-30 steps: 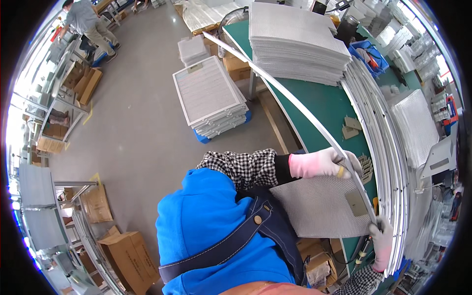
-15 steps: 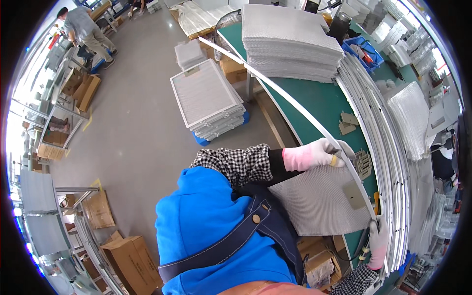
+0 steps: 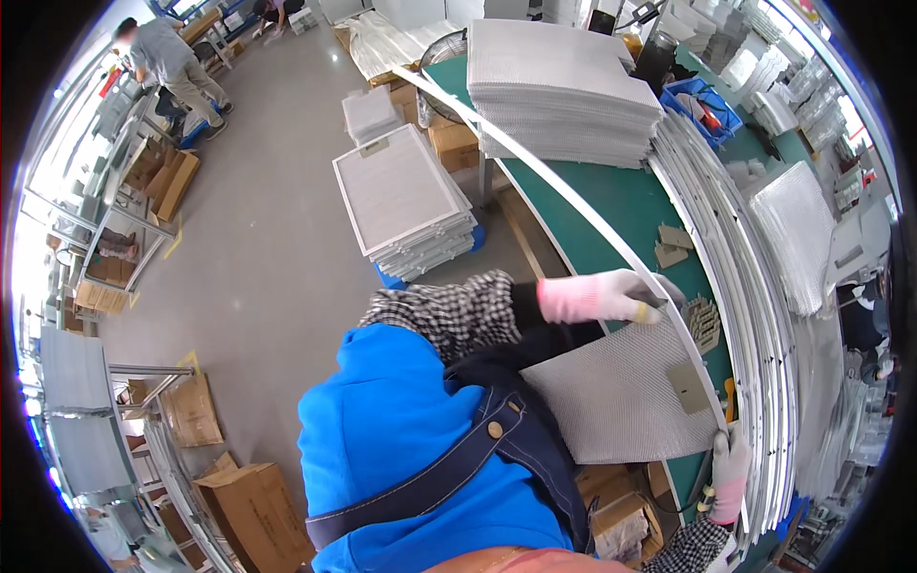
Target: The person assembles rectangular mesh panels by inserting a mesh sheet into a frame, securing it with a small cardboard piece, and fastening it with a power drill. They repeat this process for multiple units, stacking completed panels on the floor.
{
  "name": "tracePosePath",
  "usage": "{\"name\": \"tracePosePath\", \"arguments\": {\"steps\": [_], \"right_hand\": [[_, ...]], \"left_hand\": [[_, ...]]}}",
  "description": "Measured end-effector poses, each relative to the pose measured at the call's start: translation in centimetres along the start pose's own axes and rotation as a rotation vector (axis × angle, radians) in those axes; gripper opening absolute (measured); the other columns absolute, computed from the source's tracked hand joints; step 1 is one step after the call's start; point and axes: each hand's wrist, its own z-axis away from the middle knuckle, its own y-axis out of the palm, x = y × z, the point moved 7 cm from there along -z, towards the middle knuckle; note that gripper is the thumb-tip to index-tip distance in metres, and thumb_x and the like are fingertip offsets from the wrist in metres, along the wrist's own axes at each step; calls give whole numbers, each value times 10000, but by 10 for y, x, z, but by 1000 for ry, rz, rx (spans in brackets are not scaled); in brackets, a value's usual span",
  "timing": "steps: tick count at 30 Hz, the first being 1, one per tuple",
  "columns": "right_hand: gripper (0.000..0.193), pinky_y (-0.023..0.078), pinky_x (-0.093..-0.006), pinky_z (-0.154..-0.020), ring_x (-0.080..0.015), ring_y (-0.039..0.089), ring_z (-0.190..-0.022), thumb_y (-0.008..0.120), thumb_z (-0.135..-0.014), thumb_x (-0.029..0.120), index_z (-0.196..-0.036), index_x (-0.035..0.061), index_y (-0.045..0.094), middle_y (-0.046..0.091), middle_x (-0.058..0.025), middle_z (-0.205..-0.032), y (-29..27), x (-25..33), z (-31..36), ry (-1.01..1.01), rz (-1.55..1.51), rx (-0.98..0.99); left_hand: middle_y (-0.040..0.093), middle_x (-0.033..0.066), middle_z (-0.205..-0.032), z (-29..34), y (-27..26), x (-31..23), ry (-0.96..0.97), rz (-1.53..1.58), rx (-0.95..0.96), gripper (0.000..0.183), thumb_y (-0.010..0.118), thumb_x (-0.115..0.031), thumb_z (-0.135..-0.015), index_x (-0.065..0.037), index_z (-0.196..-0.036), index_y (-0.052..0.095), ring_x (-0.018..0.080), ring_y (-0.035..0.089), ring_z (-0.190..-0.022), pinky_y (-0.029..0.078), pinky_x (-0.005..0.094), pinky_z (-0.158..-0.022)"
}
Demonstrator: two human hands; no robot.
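Observation:
A long thin white metal strip [image 3: 564, 191] runs from the far side over the green table towards me. My left hand [image 3: 616, 297], in a white and pink glove, is closed around the strip above the mesh sheet. My right hand [image 3: 730, 473], gloved alike, grips the strip's near end by the sheet's corner. The grey metal mesh sheet [image 3: 611, 396] lies along the strip's side, jutting past the table edge towards my body. A small beige plate [image 3: 688, 387] sits on the mesh beside the strip. Whether the sheet's edge is inside the strip I cannot tell.
Past the strip, long white strips [image 3: 755, 315] lie bundled along the green table [image 3: 573, 181]. A tall stack of mesh sheets [image 3: 559, 91] stands at the far end, near a blue basket [image 3: 702, 110]. Beige clips [image 3: 704, 325] lie nearby. Framed panels [image 3: 401, 191] are stacked on the floor.
My left hand has slipped slightly back to the left along the strip's edge. The strip and mesh have shifted a little; my right hand stays at the near end.

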Motion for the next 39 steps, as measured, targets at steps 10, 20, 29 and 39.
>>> {"name": "tracePosePath", "arguments": {"steps": [10, 20, 29, 39], "right_hand": [[154, 421, -362, -592, -239, 516, -612, 616, -832, 73, -923, -27, 541, 510, -143, -684, -17, 55, -29, -15, -83, 145], [149, 439, -382, -593, -261, 542, -597, 535, -813, 62, -930, -30, 548, 533, -163, -686, -32, 102, -30, -77, -28, 254], [232, 481, -393, -645, -317, 619, -644, 586, -829, 112, -1014, -26, 604, 583, -181, -683, -34, 113, -35, 60, 120, 427], [195, 491, -283, -728, -103, 608, -802, 606, -872, 51, -1028, -66, 621, 665, -42, -871, -42, 70, -1, 340, -313, 391]], "left_hand": [[662, 98, -808, -17, 48, -73, 154, -1540, 249, 357, 759, -432, -811, -131, -980, 667, 280, 702, -769, 558, 422, -678], [702, 89, -781, -9, 4, -63, 12, -1253, 323, 376, 675, -492, -885, -127, -974, 680, 306, 714, -771, 550, 429, -659], [708, 87, -789, -7, 1, -67, -18, -1233, 328, 370, 678, -496, -878, -148, -1001, 696, 307, 713, -774, 555, 422, -674], [706, 89, -791, -22, 27, -60, 54, -1213, 447, 371, 664, -507, -883, -156, -992, 706, 314, 710, -790, 549, 428, -679]]}}
